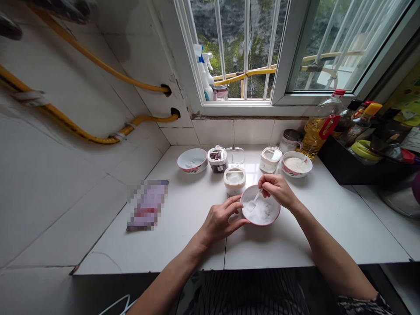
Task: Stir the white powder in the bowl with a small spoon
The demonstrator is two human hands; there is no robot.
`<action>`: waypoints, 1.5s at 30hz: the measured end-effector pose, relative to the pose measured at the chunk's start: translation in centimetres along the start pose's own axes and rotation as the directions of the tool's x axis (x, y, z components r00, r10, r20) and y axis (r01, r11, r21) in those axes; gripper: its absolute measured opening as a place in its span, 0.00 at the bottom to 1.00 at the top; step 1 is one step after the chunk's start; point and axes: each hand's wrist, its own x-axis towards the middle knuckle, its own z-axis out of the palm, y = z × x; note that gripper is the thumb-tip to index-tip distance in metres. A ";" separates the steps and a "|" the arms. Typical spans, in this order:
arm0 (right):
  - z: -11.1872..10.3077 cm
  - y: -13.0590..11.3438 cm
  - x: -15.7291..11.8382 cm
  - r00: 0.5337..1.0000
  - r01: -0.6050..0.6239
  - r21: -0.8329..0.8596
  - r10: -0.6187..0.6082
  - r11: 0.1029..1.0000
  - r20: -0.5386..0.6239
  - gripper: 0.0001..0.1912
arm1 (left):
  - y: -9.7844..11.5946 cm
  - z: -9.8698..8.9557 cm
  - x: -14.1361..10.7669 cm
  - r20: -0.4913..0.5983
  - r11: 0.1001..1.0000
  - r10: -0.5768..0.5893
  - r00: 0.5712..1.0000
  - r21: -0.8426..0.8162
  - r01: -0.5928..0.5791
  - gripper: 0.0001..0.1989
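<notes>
Near the centre of the frame, on a white tiled bench [147, 253], I see a pink-rimmed bowl [262, 224] partly filled with a white, grainy substance. The left hand [225, 216] is spread around the bowl's left side, thumb parted from the fingers and fingertips touching the rim. The right hand [274, 190] is closed, pinching the handle of a small white spoon [252, 204], its scoop tilted down into the white contents at the bowl's left. Just above the bowl stands a white tub [234, 188] holding something pale, a clear lid upright behind it. Up and to the left I find a tub of dark contents [218, 165], then a flowered bowl [193, 169]. Right of centre are another clear-walled tub [270, 164] and, near it, a second flowered bowl [297, 174] filled with off-white powder. At the upper right, an oil bottle [313, 135] with a red handle stands beside a black box [334, 166] of bottles. A blurred purple packet [147, 205] lies at centre left. A barred window [238, 105] fills the top of the frame, and yellow pipes [95, 63] cross the upper left wall.
</notes>
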 end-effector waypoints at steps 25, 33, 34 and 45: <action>-0.3 0.1 0.5 0.990 -0.144 0.212 0.142 0.967 0.025 0.06 | -0.1 0.0 -0.1 0.022 0.999 -0.010 1.000 -0.035 0.010 0.15; -0.5 0.3 0.8 0.979 -0.197 0.285 0.205 0.938 -0.001 0.06 | 0.0 0.0 -0.1 0.014 0.999 -0.009 1.000 -0.044 0.009 0.15; -0.6 0.2 0.8 0.978 -0.200 0.293 0.210 0.935 -0.002 0.06 | 0.0 0.0 -0.1 0.012 0.999 -0.008 1.000 -0.040 0.009 0.15; 0.2 0.3 0.8 0.975 0.002 0.304 0.066 0.953 -0.213 0.08 | 0.1 0.0 0.0 0.011 0.999 -0.020 1.000 -0.036 0.021 0.17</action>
